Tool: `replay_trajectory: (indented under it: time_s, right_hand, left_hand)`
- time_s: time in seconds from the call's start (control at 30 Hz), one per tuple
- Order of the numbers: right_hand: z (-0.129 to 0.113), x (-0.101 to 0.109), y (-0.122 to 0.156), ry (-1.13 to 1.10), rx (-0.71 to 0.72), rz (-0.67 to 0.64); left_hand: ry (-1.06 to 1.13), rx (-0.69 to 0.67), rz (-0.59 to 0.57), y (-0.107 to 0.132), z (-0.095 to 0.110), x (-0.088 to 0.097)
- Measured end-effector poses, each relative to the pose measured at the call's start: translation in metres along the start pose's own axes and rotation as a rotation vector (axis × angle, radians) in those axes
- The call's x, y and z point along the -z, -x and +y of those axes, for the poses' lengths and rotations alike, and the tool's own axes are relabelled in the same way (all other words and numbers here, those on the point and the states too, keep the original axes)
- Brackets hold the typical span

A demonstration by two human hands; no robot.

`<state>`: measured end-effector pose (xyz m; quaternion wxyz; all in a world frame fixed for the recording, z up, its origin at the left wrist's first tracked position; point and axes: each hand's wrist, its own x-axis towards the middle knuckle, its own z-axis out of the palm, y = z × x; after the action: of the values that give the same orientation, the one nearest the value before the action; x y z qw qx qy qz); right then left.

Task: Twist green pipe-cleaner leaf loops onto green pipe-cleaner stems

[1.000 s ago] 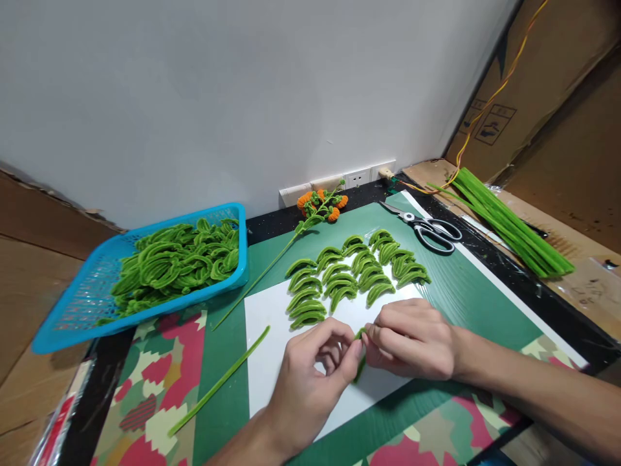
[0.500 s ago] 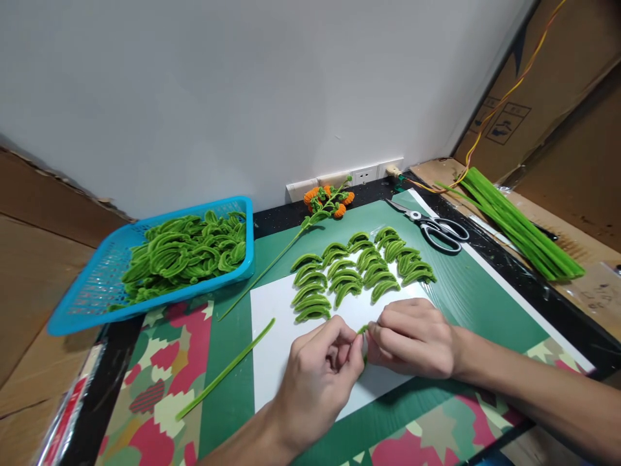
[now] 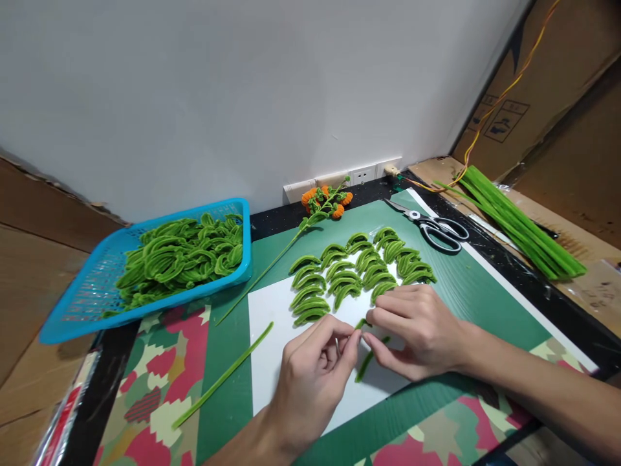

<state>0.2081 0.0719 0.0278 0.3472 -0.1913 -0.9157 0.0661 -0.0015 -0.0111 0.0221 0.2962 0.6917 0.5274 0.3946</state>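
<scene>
My left hand is closed, its thumb and forefinger pinching a short green pipe cleaner above the white paper. Close by on the right, my right hand has its thumb and forefinger parted. Its forefinger is next to the tip of the pinched piece. Below the fingertips, a green fuzzy length shows; whether it joins the held piece is hidden. Just beyond both hands, curved green pipe-cleaner leaves lie in rows on the white paper.
A blue basket piled with green pieces stands left. One straight green pipe cleaner lies left of my hands. Behind are an orange flower stem and scissors. A green pipe-cleaner bundle lies right, near a power socket.
My right thumb and forefinger have parted from their pinch, and the right hand has shifted slightly. More of the green length below shows now. My left hand keeps its pinch.
</scene>
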Motion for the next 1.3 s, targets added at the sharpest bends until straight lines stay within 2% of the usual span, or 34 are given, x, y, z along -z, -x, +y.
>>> replay_trajectory:
  time_s: [0.23, 0.37, 0.5, 0.73, 0.93, 1.0, 1.17, 1.3]
  right_hand:
    - [0.003, 0.001, 0.000, 0.006, -0.011, 0.010]
    - [0.003, 0.000, 0.000, -0.031, 0.014, -0.081]
    - [0.003, -0.002, 0.002, -0.107, -0.058, -0.116]
    - [0.005, 0.001, -0.001, -0.056, -0.068, 0.038]
    - [0.009, 0.009, -0.007, -0.045, -0.178, 0.135]
    - [0.009, 0.009, -0.007, -0.040, -0.202, 0.107]
    - [0.007, 0.001, -0.001, 0.009, -0.210, -0.129]
    - [0.005, -0.004, 0.000, 0.041, -0.231, -0.210]
  left_hand:
    - [0.051, 0.007, 0.016, -0.002, 0.002, 0.001]
    - [0.088, 0.055, -0.004, -0.003, 0.001, 0.000]
    - [0.132, 0.125, -0.016, -0.005, -0.001, 0.000]
    - [0.217, 0.209, -0.007, -0.005, -0.001, 0.000]
    - [0.198, 0.212, -0.019, -0.007, 0.001, 0.001]
    - [0.193, 0.207, -0.015, -0.008, 0.002, 0.002]
    - [0.194, 0.182, 0.034, -0.008, 0.003, 0.003]
    - [0.188, 0.170, 0.051, -0.008, 0.003, 0.004]
